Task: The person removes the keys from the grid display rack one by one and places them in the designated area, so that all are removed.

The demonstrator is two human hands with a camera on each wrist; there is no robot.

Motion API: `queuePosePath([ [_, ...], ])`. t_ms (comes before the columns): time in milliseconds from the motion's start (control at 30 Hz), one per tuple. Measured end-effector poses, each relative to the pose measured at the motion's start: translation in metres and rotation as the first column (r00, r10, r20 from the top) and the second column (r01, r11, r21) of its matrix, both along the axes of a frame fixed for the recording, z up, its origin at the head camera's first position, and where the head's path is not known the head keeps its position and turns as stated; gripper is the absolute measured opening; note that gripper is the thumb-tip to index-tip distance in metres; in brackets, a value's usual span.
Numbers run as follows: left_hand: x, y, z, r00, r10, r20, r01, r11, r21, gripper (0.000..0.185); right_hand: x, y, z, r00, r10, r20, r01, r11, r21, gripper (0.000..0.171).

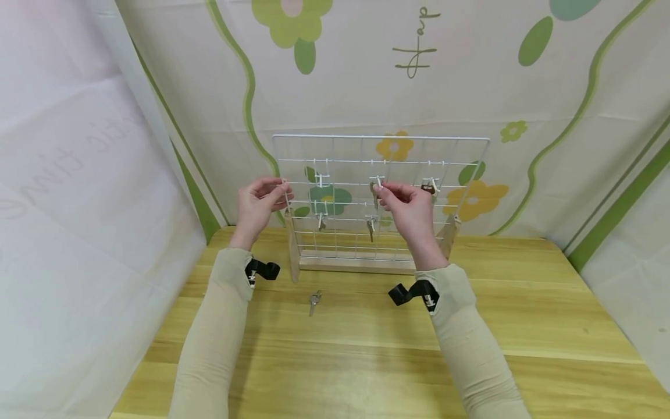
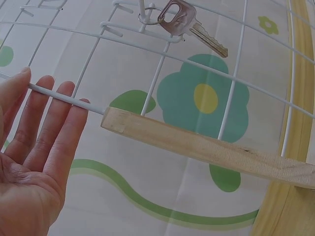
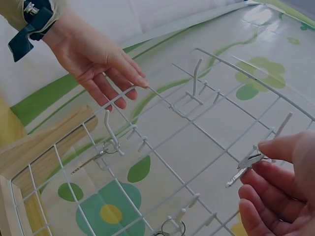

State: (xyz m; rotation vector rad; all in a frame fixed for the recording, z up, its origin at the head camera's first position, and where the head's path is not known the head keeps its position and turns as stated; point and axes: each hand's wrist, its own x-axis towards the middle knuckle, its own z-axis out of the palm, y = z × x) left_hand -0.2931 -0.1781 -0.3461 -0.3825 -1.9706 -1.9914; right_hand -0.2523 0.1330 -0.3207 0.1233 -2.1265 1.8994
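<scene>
A white wire grid rack (image 1: 460, 152) stands upright in a wooden base on the table. My right hand (image 1: 389, 195) pinches a silver key (image 1: 375, 196) at the upper middle hook (image 1: 377, 179). In the right wrist view the key (image 3: 244, 166) sits between thumb and fingertips of the right hand (image 3: 280, 167). My left hand (image 1: 274, 195) rests with straight fingers (image 2: 44, 113) against the rack's left edge wire (image 2: 64, 97), just above the wooden post (image 2: 197, 142). Other keys hang on hooks (image 1: 321, 221) (image 1: 370, 224) (image 1: 428, 187). The upper left hook (image 1: 321, 177) is bare.
One loose key (image 1: 314, 301) lies on the wooden table (image 1: 523, 314) in front of the rack. Flower-patterned cloth walls (image 1: 523, 87) close in the back and both sides. The wooden base bar (image 1: 356, 263) runs under the grid.
</scene>
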Motion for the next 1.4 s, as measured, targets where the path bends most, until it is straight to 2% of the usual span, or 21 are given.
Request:
queuePosePath([
  [233,-0.001,-0.001,-0.001,1.0,0.003,-0.004,-0.003,1.0,-0.002,0.02,-0.001,-0.002,0.0,0.999,0.02,-0.046,-0.024,0.997,-0.068,0.031],
  [467,-0.001,-0.001,-0.001,1.0,0.0,0.003,0.0,1.0,-0.004,0.021,0.001,-0.001,-0.002,0.99,-0.053,-0.129,0.051,0.998,-0.023,0.022],
  [733,0.0,0.0,-0.001,1.0,-0.003,0.011,0.002,1.0,0.008,0.021,0.008,0.001,0.003,0.983,-0.036,-0.178,0.028,0.999,-0.044,0.022],
  [967,-0.001,0.0,-0.001,1.0,-0.014,0.01,0.014,1.0,0.016,0.02,0.014,0.004,0.006,0.986,-0.028,-0.161,0.019,0.998,-0.056,0.022],
  [1400,-0.003,0.002,0.0,1.0,-0.016,0.012,0.016,1.0,0.004,0.021,0.032,0.013,0.019,0.989,-0.016,-0.15,0.015,1.0,-0.003,0.026],
])
